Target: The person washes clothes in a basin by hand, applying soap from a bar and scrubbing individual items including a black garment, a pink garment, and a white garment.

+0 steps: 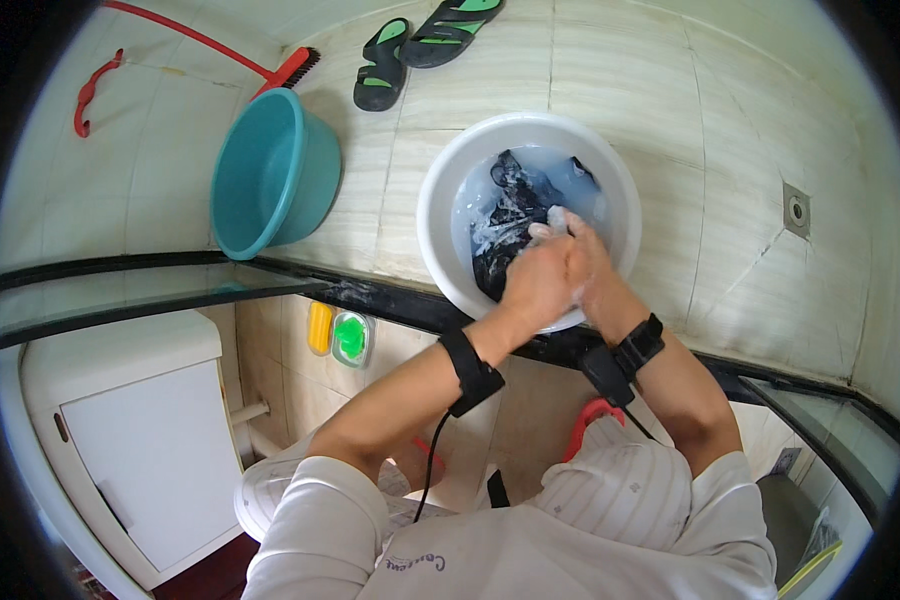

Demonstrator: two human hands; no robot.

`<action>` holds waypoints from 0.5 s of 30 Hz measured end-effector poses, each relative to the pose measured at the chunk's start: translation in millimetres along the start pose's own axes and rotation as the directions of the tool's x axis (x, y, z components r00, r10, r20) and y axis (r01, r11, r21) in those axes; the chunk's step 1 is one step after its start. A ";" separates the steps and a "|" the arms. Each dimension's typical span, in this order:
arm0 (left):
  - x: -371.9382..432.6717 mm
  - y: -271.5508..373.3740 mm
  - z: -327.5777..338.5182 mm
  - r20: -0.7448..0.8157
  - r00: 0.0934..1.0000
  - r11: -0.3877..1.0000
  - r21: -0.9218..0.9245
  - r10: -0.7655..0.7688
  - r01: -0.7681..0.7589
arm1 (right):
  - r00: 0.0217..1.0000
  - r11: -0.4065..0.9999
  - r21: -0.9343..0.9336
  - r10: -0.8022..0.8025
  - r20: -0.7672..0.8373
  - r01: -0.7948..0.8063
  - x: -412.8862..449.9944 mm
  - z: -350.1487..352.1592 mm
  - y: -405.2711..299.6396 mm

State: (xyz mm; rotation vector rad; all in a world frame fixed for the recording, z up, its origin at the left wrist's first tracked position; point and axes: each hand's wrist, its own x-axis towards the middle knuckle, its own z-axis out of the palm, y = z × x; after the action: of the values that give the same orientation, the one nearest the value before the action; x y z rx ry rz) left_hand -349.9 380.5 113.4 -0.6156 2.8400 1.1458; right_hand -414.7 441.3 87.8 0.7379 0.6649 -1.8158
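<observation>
A round white plastic basin (436, 202) holds cloudy, bluish water. Wet dark cloth (514, 199) lies in it, streaked with suds, and a separate dark piece (583, 171) shows near the far right side. Over the near right part of the basin, my left hand (541, 268) and my right hand (589, 253) are pressed together with fingers curled at the cloth. Pale suds or a small whitish thing (556, 217) shows at the fingertips; I cannot tell which. My wrists hide part of the near rim.
The basin stands on tiled floor against a black door-track sill (390, 300). A teal tub (322, 172) leans at the left, near a red brush (289, 71). Slippers (382, 71) lie beyond. A floor drain (796, 210) is at right. Soap dishes (351, 337) sit nearer me, beside a white cabinet (150, 450).
</observation>
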 end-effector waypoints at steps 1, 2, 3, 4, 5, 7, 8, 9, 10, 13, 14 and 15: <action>13.7 -9.3 2.3 0.019 1.000 0.999 0.028 -0.025 0.024 | 0.949 0.998 0.040 0.034 0.312 -0.049 22.4 -29.3 4.7; 25.7 -23.1 -2.5 0.024 0.997 0.995 0.066 -0.076 0.074 | 0.944 0.998 -0.036 0.053 0.327 -0.044 22.0 -29.9 6.4; 33.6 -28.5 -16.0 -0.025 0.983 0.982 0.044 -0.182 0.183 | 0.934 0.993 -0.113 0.073 0.350 -0.036 18.0 -26.8 8.2; 33.3 -29.2 -25.7 -0.016 0.978 0.978 0.018 -0.209 0.209 | 0.992 0.972 -0.212 -0.083 0.099 0.103 16.4 -13.1 18.9; 38.1 -36.5 -25.2 -0.065 0.985 0.987 -0.001 -0.158 0.158 | 0.978 0.937 -0.285 -0.178 0.110 0.202 8.7 -5.0 12.0; 50.5 -55.9 -26.8 -0.113 0.987 0.993 -0.017 -0.115 0.114 | 0.930 0.918 -0.234 -0.256 0.264 0.319 20.9 -2.9 -3.8; 59.3 -65.3 -34.0 -0.199 0.963 0.982 -0.095 -0.179 0.163 | 0.899 0.893 -0.205 -0.338 0.277 0.399 13.1 11.7 -13.0; 65.0 -74.8 -40.8 -0.280 0.928 0.963 -0.176 -0.247 0.203 | 0.898 0.844 -0.306 -0.414 0.151 0.440 2.7 26.3 -18.6; 71.8 -80.1 -37.9 -0.271 0.933 0.964 -0.183 -0.237 0.191 | 0.880 0.772 -0.431 -0.453 0.141 0.467 19.6 11.7 -31.8; 68.0 -111.2 -34.1 -0.301 0.954 0.999 0.036 0.005 0.007 | 0.841 0.558 -0.705 -0.532 0.100 0.437 27.0 9.8 -37.5; 63.7 -110.7 -27.0 -0.299 0.954 0.999 0.031 0.003 0.006 | 0.765 0.156 -0.875 -0.571 0.298 0.458 35.5 -1.4 -38.5; 58.7 -108.0 -16.1 -0.176 0.982 0.987 0.140 -0.060 0.085 | 0.700 -0.278 -0.868 -0.514 0.496 0.410 44.6 -11.2 -38.0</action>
State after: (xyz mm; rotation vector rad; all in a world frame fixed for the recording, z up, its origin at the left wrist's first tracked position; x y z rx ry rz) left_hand -362.6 278.5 44.1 -0.8382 2.9799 0.9037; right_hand -461.3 435.0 51.2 -0.6984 2.2985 -1.2289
